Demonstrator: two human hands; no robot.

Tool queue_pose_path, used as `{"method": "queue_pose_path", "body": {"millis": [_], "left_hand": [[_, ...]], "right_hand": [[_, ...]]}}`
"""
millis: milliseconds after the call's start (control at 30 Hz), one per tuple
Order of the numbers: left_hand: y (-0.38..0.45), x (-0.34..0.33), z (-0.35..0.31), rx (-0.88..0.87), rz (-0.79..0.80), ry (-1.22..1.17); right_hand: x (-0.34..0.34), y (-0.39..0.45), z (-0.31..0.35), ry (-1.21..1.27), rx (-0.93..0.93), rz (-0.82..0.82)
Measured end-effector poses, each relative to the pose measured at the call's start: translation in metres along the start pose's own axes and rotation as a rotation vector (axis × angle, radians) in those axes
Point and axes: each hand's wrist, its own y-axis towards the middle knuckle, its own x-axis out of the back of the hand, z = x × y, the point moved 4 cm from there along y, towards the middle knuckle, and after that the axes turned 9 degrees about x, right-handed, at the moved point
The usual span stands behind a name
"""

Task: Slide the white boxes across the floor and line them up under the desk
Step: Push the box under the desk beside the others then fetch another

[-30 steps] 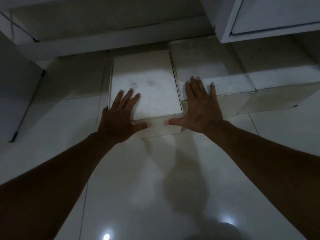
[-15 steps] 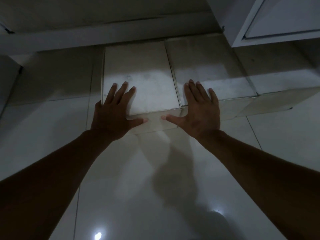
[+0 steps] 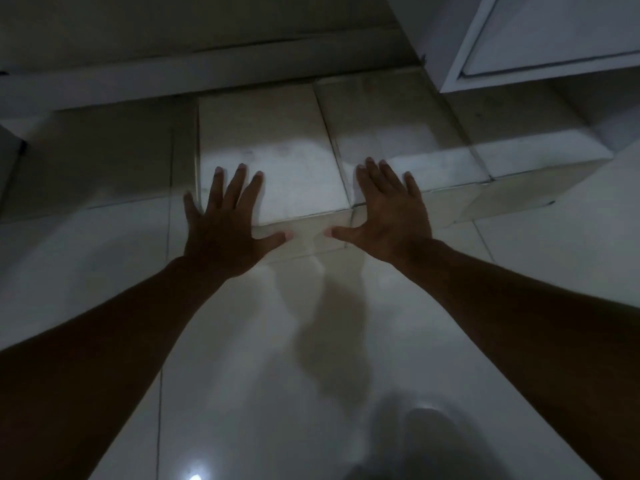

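Three white boxes in a row on the floor (image 3: 311, 341), tucked beneath the desk (image 3: 207, 69); leftmost box (image 3: 266, 150) jutting slightly forward, probably one nudge left. Left hand (image 3: 225, 230), right hand (image 3: 391, 220): flat, fingers spread, gripping nothing.
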Motion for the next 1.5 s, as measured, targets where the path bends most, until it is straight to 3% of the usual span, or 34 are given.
{"method": "queue_pose_path", "body": {"millis": [100, 333, 633, 1000, 1200, 1367, 1500], "left_hand": [[-0.009, 0.012, -0.025, -0.034, -0.072, -0.071], [-0.023, 0.078, -0.129, -0.343, -0.25, -0.204], [-0.057, 0.165, -0.284, -0.454, -0.37, -0.24], [-0.094, 0.258, -0.514, -0.445, -0.409, -0.213], [-0.084, 0.283, -0.622, -0.534, -0.385, -0.234], [-0.063, 0.292, -0.663, -0.528, -0.347, -0.231], [-0.041, 0.283, -0.671, -0.495, -0.356, -0.25]], "right_hand": [[0.02, -0.019, -0.001, 0.05, 0.048, -0.076], [0.092, -0.067, -0.035, 0.116, 0.09, -0.466], [0.211, -0.147, -0.149, 0.018, 0.093, -0.703], [0.339, -0.262, -0.324, -0.015, 0.001, -0.764], [0.386, -0.305, -0.406, -0.035, -0.143, -0.764], [0.395, -0.303, -0.445, 0.0, -0.199, -0.75], [0.393, -0.295, -0.464, 0.051, -0.21, -0.647]]}}
